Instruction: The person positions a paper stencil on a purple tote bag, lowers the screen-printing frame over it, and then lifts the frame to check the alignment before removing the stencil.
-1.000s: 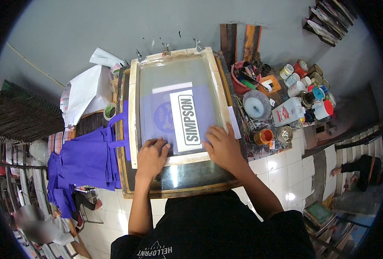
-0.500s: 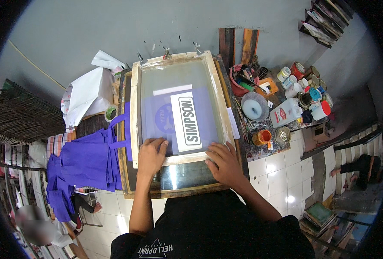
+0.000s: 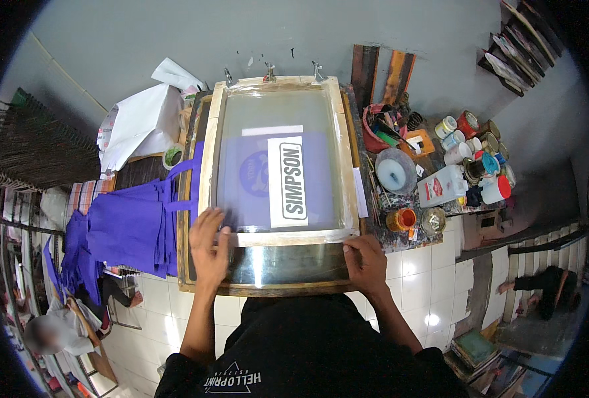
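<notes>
A wooden-framed printing screen lies flat on the bench, its pale timber rim rectangular and its mesh translucent, so that purple cloth shows dimly through it. In the middle of the mesh sits a white upright rectangle with dark lettering, and a paler strip lies just above it. Along the near edge of the mesh lies a long, narrow squeegee, its light bar running from one side of the frame to the other.

The left hand lies flat with the fingers spread, pressing on the left end of the squeegee and the frame's near corner. The right hand is curled over the right end of the bar, the fingers folded down onto it. Below the bar a glossy dark strip of the bench top reflects light.

To the left of the screen, purple fabric bags lie in a soft, layered heap, their handles reaching under the frame. Behind them stands a crumpled white bag. To the right, the bench is stained and crowded: a red tub of tools, a round white lid, a white jug, a small orange pot and a cluster of tins and jars. The floor below is white glazed tile.
</notes>
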`<move>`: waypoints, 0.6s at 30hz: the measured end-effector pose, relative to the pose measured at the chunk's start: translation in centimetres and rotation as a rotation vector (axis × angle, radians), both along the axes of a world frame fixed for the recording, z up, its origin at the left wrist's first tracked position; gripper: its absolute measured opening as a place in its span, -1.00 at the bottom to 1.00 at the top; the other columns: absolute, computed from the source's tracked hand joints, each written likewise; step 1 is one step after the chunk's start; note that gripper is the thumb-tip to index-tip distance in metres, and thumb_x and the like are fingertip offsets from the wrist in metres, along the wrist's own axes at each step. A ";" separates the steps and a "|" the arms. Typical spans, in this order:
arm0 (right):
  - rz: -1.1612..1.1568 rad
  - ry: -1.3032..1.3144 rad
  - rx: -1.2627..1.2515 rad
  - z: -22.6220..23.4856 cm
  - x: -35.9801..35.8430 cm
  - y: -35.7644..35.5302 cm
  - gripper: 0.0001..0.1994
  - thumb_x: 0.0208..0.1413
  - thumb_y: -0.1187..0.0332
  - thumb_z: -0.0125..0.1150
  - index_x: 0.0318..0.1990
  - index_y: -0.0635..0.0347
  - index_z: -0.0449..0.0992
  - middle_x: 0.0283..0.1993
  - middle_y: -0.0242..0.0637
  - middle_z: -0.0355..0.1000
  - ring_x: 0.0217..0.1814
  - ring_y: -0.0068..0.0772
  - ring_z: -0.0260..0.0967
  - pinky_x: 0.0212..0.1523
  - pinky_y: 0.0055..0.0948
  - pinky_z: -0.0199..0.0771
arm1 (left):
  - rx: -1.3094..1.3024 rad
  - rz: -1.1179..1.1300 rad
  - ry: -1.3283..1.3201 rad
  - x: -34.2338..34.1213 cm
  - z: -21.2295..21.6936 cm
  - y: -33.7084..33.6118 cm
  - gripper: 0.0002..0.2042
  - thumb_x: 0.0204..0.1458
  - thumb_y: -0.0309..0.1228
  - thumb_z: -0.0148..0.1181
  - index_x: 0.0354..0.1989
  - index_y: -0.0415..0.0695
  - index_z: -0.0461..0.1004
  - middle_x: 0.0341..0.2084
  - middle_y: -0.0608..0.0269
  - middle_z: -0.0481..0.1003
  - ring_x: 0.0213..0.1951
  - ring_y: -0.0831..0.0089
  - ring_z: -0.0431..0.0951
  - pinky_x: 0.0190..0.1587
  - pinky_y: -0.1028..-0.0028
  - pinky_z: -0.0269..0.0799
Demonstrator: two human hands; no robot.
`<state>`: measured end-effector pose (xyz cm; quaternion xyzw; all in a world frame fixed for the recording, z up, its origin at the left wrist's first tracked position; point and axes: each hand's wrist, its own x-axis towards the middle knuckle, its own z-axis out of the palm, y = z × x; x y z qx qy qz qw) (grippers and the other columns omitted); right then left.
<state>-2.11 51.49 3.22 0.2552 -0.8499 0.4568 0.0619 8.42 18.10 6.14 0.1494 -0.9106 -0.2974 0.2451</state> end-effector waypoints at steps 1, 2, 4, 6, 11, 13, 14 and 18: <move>-0.011 -0.005 -0.005 -0.2 0.1 0.3 -0.89 0.17 0.47 0.34 -0.17 0.21 0.61 -0.24 -0.13 0.56 -0.17 -0.04 0.54 -0.10 -0.12 0.53 | -0.024 0.043 0.007 0.8 -0.4 -0.5 -0.68 0.28 -0.45 0.18 0.17 -0.28 0.56 0.25 -0.04 0.52 0.38 -0.01 0.36 0.45 0.09 0.18; -0.007 -0.043 0.000 -0.2 0.2 0.5 -0.90 0.16 0.47 0.34 -0.18 0.21 0.61 -0.27 -0.13 0.56 -0.22 -0.06 0.54 -0.16 -0.14 0.53 | -0.046 0.082 0.014 1.5 -0.9 -1.1 -0.66 0.30 -0.43 0.16 0.21 -0.27 0.54 0.29 -0.02 0.48 0.42 0.00 0.32 0.48 0.08 0.13; 0.000 -0.119 0.009 0.0 0.4 0.9 -0.93 0.16 0.47 0.34 -0.22 0.21 0.61 -0.32 -0.14 0.55 -0.31 -0.11 0.55 -0.26 -0.18 0.53 | -0.035 0.150 0.009 2.9 -1.9 -2.3 -0.60 0.37 -0.36 0.10 0.31 -0.27 0.46 0.39 -0.03 0.39 0.49 0.01 0.21 0.53 0.09 0.03; 0.017 -0.126 -0.007 -1.3 0.7 1.2 -0.93 0.15 0.46 0.34 -0.23 0.21 0.62 -0.34 -0.15 0.54 -0.35 -0.14 0.54 -0.30 -0.20 0.52 | -0.017 0.243 0.039 3.8 -3.5 -2.9 -0.59 0.38 -0.35 0.09 0.33 -0.27 0.44 0.42 -0.03 0.35 0.50 0.02 0.18 0.53 0.09 0.03; 0.044 -0.168 -0.003 -3.6 1.1 1.4 -0.93 0.11 0.44 0.35 -0.25 0.18 0.62 -0.37 -0.18 0.54 -0.37 -0.14 0.53 -0.30 -0.20 0.51 | 0.044 0.374 0.006 4.3 -6.0 -3.2 -0.50 0.45 -0.24 -0.04 0.42 -0.34 0.30 0.49 -0.16 0.19 0.53 -0.06 0.09 0.55 0.05 -0.09; 0.059 -0.156 0.010 -4.4 1.0 1.5 -0.92 0.09 0.44 0.35 -0.26 0.16 0.62 -0.38 -0.19 0.53 -0.37 -0.13 0.53 -0.30 -0.19 0.51 | 0.051 0.359 0.049 4.3 -6.1 -3.5 -0.48 0.48 -0.20 -0.11 0.44 -0.34 0.28 0.51 -0.16 0.16 0.53 -0.05 0.07 0.55 0.05 -0.10; 0.061 -0.108 0.011 -4.6 1.0 1.5 -0.92 0.07 0.44 0.35 -0.27 0.16 0.62 -0.39 -0.20 0.53 -0.37 -0.12 0.52 -0.30 -0.18 0.51 | 0.055 0.352 0.071 4.2 -6.2 -3.6 -0.47 0.49 -0.19 -0.15 0.44 -0.34 0.27 0.52 -0.16 0.14 0.54 -0.05 0.06 0.55 0.06 -0.11; 0.071 -0.011 0.012 -4.4 0.9 1.0 -0.91 0.02 0.47 0.36 -0.29 0.13 0.61 -0.41 -0.22 0.51 -0.39 -0.13 0.51 -0.31 -0.16 0.50 | 0.086 0.337 0.086 4.2 -6.3 -3.6 -0.46 0.50 -0.16 -0.20 0.44 -0.35 0.27 0.52 -0.16 0.14 0.54 -0.06 0.07 0.55 0.06 -0.11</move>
